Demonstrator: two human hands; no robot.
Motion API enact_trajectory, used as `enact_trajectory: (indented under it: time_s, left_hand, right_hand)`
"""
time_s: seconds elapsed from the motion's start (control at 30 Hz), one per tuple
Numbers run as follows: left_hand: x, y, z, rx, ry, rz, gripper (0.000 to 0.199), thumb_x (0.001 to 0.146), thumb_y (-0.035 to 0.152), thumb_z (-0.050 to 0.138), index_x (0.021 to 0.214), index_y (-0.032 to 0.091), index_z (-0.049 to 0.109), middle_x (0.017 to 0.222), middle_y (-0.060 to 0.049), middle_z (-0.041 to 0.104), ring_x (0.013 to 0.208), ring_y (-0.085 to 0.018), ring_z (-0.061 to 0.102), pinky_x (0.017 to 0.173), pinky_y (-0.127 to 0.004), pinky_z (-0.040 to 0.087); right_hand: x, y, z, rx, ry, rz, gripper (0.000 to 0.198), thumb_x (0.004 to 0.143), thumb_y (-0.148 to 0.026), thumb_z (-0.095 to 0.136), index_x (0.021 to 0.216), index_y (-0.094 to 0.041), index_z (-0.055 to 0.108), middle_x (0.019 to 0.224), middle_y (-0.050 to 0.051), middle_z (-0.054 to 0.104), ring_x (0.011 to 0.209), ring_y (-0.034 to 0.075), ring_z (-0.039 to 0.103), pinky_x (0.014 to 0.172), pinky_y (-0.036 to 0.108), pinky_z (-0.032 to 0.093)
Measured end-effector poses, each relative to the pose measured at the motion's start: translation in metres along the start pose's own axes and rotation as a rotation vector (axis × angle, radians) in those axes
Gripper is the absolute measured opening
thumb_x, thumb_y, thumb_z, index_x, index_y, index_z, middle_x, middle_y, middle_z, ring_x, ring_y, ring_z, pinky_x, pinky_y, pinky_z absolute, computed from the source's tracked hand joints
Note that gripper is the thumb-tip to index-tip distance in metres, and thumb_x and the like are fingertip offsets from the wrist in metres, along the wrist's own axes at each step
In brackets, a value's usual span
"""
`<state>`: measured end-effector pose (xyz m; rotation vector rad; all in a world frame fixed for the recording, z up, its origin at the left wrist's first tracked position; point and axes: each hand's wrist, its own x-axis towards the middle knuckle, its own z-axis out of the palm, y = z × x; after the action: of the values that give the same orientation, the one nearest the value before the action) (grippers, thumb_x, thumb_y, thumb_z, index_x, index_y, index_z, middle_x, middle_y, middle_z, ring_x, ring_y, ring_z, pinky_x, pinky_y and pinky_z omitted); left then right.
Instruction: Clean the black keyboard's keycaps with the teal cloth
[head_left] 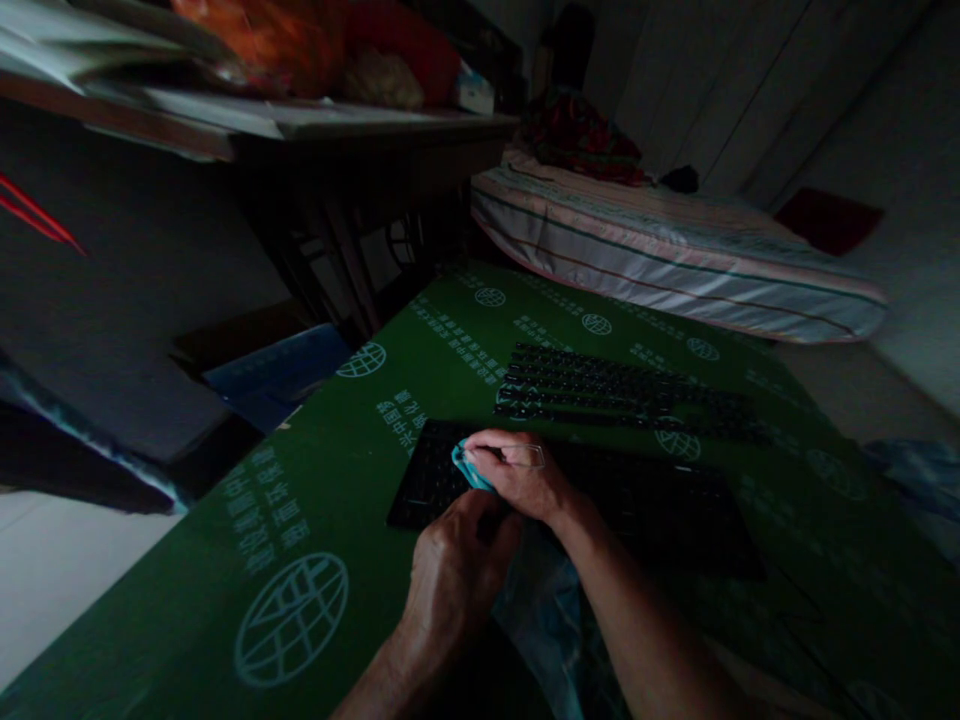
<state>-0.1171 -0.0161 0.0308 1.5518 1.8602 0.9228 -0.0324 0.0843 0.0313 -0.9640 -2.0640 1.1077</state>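
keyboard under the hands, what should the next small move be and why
Probably press the teal cloth down on the left part of the keyboard: the right hand pinches what looks like cloth over it, the left hand is close by, and black keycaps lie in rows behind.

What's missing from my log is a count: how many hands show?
2: left hand over the near edge of the keyboard; right hand farther in, holding teal cloth.

Right hand [526, 478] pinches teal cloth [475, 474] over black keyboard [679, 510].
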Motion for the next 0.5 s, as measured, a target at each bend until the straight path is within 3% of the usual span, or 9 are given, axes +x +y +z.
enact_trajectory:
  time_s: [0.27, 0.5]
  left_hand:
    - [0.0005, 0.0011, -0.0033, -0.006, -0.044, -0.172, 0.032, 0.075, 0.035, 0.055, 0.102, 0.019, 0.048, 0.066, 0.002, 0.060, 0.057, -0.016, 0.057, 0.053, -0.026, 0.039]
    - [0.0026, -0.0008, 0.0006, -0.082, -0.066, -0.123, 0.023, 0.072, 0.024, 0.055, 0.094, 0.017, 0.054, 0.063, 0.004, 0.055, 0.054, -0.013, 0.052, 0.052, -0.022, 0.037]
  right_hand:
    - [-0.0002, 0.0020, 0.0002, -0.045, 0.013, 0.018, 0.019, 0.081, -0.022, 0.052, 0.084, -0.021, 0.071, 0.081, 0.000, 0.072, 0.074, 0.013, 0.065, 0.070, 0.021, 0.048]
    - [-0.0029, 0.0025, 0.0000, -0.031, 0.003, 0.000, 0.020, 0.080, -0.021, 0.052, 0.087, -0.020, 0.071, 0.084, 0.002, 0.072, 0.076, 0.013, 0.065, 0.071, 0.022, 0.049]
